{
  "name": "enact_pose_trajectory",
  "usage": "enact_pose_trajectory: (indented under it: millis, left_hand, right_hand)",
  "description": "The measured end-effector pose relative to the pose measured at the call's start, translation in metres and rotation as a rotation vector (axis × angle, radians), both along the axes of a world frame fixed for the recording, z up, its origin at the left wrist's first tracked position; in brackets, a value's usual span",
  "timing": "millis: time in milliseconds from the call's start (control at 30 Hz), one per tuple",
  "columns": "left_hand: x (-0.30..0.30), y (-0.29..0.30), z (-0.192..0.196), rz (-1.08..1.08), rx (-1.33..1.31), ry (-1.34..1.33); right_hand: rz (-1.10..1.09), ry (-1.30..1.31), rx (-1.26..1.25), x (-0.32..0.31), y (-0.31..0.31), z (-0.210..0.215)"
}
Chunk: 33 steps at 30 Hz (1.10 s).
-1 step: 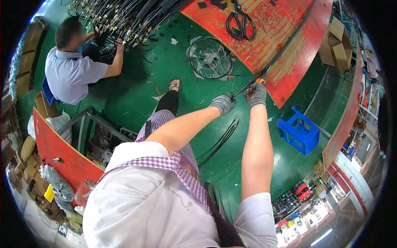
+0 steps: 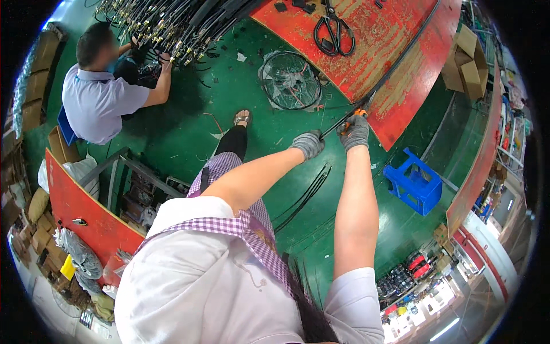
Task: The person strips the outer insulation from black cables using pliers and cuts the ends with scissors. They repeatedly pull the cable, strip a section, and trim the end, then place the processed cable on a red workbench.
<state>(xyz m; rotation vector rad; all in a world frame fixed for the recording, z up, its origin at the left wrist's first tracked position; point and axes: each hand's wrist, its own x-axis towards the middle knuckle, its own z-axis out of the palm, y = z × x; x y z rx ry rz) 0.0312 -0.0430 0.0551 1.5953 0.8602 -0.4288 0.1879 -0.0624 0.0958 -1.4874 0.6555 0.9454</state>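
My left hand (image 2: pixel 309 144), in a grey glove, is closed around a bundle of thin black cables (image 2: pixel 381 85). The bundle runs up over the corner of a red worn table (image 2: pixel 395 117) and along its top. My right hand (image 2: pixel 354 133), also gloved, is closed on a small tool with orange handles (image 2: pixel 360 112) at the cables, just off the table corner. The tool's jaws are hidden, so its kind is unclear. Large black-handled scissors (image 2: pixel 330 12) lie on the table, apart from both hands.
A co-worker (image 2: pixel 106 100) sits at the left, hands at a heap of black cables with brass-coloured ends (image 2: pixel 183 34). On the green floor are a coil in plastic film (image 2: pixel 291 80), loose black cables (image 2: pixel 309 192) and a blue stool (image 2: pixel 421 186). A cardboard box (image 2: pixel 467 63) stands beyond the table.
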Motion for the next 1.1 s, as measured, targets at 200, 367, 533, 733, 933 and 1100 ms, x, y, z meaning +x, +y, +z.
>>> enact_pose_trajectory:
  millis: [200,367,533,733,933,1100]
  left_hand:
    - [-0.073,-0.033,-0.064,-0.127,-0.155,0.257]
    - [-0.090,-0.047,-0.116,0.346,-0.472,0.418]
    - [-0.092,-0.046,-0.117,0.118,-0.173,0.322]
    - [-0.087,-0.028,-0.074,0.330,-0.422,0.256]
    - [-0.023,0.004,0.000,0.081,0.126,-0.123]
    - [-0.024,-0.010,-0.016,0.007,0.021,0.086]
  right_hand:
    - [-0.046,-0.014,0.033,0.001,-0.002,-0.003]
    - [0.041,-0.030,-0.011,0.001,-0.005,-0.004]
    - [0.026,-0.017,-0.006,0.002,-0.002,0.000]
    - [0.101,0.030,0.036,0.001,-0.003,0.008]
    - [0.099,-0.006,0.016,0.000,-0.002,0.009]
    - [0.009,0.045,0.006,0.004,-0.005,0.005]
